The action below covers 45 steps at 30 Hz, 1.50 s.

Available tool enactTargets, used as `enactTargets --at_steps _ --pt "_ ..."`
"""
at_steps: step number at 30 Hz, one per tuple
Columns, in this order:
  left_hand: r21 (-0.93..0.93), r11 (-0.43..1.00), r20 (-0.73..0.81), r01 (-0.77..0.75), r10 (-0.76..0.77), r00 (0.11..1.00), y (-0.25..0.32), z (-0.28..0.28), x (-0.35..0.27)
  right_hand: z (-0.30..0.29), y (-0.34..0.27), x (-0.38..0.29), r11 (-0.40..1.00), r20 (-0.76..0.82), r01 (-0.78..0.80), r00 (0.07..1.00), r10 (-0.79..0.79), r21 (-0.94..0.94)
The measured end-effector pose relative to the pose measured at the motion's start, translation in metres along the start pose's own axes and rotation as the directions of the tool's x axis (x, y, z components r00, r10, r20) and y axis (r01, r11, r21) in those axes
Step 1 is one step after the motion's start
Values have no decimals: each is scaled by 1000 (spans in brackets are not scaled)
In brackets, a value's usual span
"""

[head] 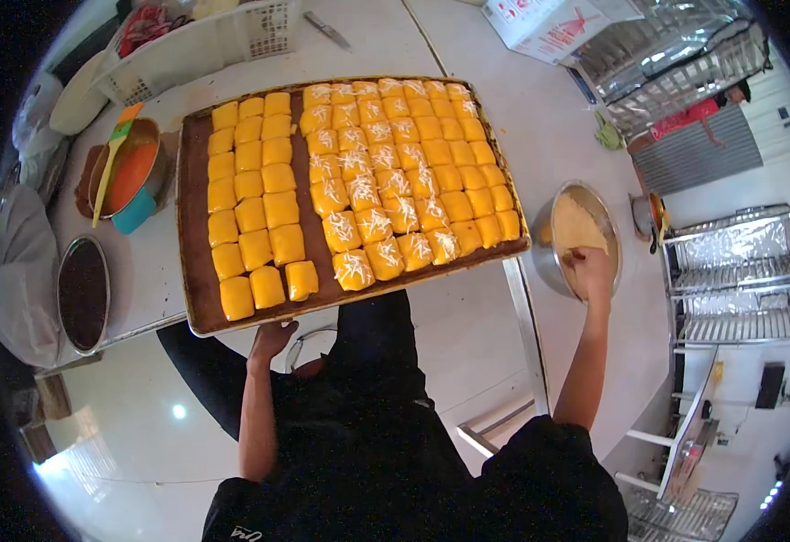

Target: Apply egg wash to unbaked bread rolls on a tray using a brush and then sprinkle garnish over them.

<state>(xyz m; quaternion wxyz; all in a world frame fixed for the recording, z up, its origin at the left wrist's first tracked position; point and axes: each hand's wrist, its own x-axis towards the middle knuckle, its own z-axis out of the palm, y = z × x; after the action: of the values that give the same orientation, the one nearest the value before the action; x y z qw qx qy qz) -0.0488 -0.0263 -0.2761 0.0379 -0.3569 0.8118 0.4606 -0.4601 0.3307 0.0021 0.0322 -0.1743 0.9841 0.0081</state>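
Note:
A large metal baking tray point(195, 203) carries rows of glossy yellow-glazed dough pieces point(278, 179). White shreds, apparently grated cheese, lie on many pieces of the right-hand block point(361, 186); the left block has none. My left hand point(274, 339) is at the tray's near edge, its fingers partly hidden beneath it, so its grip is unclear. To the right of the tray, my right hand point(590, 264) reaches into a steel bowl point(616, 237) of pale shreds point(577, 220). Its fingertips are bent into the shreds; whether they pinch any cannot be told.
At left stand a pot of orange liquid point(130, 176) with a brush point(114, 162) across it and an oval dish of dark contents point(83, 295). Behind are a white plastic basket point(212, 51), a knife point(327, 30) and a carton point(558, 27). Another person point(686, 120) is far right.

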Motion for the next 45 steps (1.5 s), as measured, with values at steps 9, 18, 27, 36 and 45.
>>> enactTargets --at_steps 9,18,27,36,45 --pt "37 998 75 43 -46 996 7 0 0 -3 16 -13 435 69 -94 995 73 895" --pt "5 998 46 -56 56 997 15 -1 0 -14 -88 -34 356 25 45 982 -189 933" --pt "-66 998 -43 -20 17 999 17 -6 -5 35 -168 -30 798 -237 332 941 -242 503" --pt "-12 998 -55 -66 66 996 15 -4 -2 37 -145 -17 919 -384 301 904 -191 253" --pt "-47 992 -90 -116 112 990 2 2 1 38 -134 -1 983 -407 181 899 -162 9"
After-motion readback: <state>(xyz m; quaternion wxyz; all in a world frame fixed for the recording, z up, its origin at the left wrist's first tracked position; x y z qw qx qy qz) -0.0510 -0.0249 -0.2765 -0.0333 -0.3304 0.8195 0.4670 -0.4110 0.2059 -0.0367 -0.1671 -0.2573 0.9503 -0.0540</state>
